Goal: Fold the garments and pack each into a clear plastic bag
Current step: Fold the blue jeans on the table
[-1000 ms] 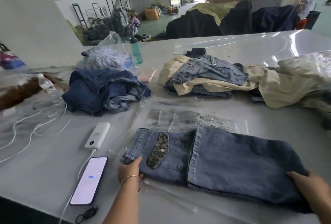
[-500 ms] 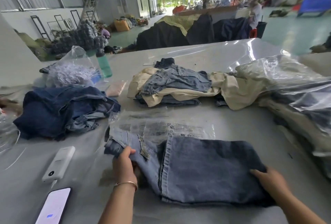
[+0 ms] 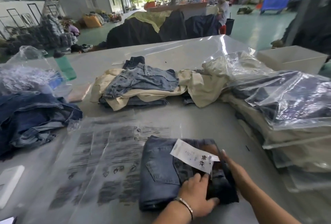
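A pair of blue jeans point(image 3: 161, 173) lies folded into a compact block near the table's front edge, back pocket up, with a white paper tag point(image 3: 192, 157) on top. My left hand point(image 3: 195, 197), with a bracelet on its wrist, presses on the jeans' right half, the thumb hooked over the front edge. My right hand point(image 3: 232, 168) grips the right side of the fold, its fingers partly under the tag. A clear plastic bag point(image 3: 107, 161) with black printed text lies flat, just left of the jeans and partly under them.
A heap of dark denim point(image 3: 35, 116) sits at left and a beige-and-denim pile point(image 3: 143, 84) at centre back. Bagged garments point(image 3: 286, 116) are stacked at right. A white power bank point(image 3: 9, 182) and a phone point(image 3: 7, 221) lie front left.
The long folded jeans were doubled over, left end brought to the right, into a smaller block. My left hand moved right with it, the tag now shows, and the view swung right.
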`<state>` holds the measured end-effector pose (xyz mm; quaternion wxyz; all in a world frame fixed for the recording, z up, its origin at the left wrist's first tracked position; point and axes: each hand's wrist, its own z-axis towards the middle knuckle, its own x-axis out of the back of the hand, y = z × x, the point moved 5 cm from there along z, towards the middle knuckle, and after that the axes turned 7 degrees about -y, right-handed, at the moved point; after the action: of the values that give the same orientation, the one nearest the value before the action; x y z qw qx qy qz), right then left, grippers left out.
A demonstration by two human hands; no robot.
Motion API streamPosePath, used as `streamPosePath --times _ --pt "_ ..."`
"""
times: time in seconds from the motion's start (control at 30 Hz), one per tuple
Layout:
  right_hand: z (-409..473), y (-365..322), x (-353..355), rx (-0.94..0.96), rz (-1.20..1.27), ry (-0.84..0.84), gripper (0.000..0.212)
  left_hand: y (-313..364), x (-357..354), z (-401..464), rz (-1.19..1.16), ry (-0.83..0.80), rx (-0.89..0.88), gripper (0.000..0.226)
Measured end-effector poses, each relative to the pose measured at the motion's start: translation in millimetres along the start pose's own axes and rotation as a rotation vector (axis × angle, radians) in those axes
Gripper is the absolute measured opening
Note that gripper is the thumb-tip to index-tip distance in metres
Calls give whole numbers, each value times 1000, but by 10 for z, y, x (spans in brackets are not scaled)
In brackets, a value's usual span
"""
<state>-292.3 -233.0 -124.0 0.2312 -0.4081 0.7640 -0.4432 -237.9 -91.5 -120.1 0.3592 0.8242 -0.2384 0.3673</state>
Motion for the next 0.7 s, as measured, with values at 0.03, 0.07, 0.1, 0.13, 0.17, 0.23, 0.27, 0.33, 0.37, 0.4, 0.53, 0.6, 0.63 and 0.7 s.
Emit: streamPosePath --times 0.03,0.07,0.1,0.13,0.17,0.23,0.27,0.33,0.37,0.4,0.53,0.6,0.63,0.7 --pt "11 -22 1 24 -96 -22 49 -4 3 19 -40 -20 -2 71" --pt "16 -50 -8 39 -200 -42 53 -23 38 16 -131 -11 -27 68" --pt "23 -66 -20 41 -271 -62 56 -69 105 -21 -223 38 -51 64" --pt "33 -72 -28 39 -306 -81 58 -149 207 -71 -282 144 -61 60" --pt "49 -69 -41 35 -329 -97 61 -269 335 -136 -287 297 -44 56" --pt "76 -66 -74 14 -355 -118 69 -536 602 -290 -89 589 87 50" --pt "93 -64 -92 0 -360 -116 71 -679 697 -354 7 693 176 49" --pt "134 -44 -114 -25 -395 -73 69 -970 807 -463 10 814 374 55" --pt "143 -34 -114 -37 -419 -35 67 -1112 796 -495 -51 814 465 63" --pt "140 -26 -106 -46 -442 3 65 -1232 743 -501 -119 766 530 72" --pt "112 0 -32 -9 -390 18 59 -1461 376 -472 -548 583 583 97" --pt "89 -13 27 25 -293 16 56 -1474 374 -487 -690 608 593 79" --pt "76 -34 54 54 -231 20 52 -1454 425 -491 -719 624 567 66" --pt "25 -113 109 121 -91 28 43 -1402 562 -473 -765 682 448 54"
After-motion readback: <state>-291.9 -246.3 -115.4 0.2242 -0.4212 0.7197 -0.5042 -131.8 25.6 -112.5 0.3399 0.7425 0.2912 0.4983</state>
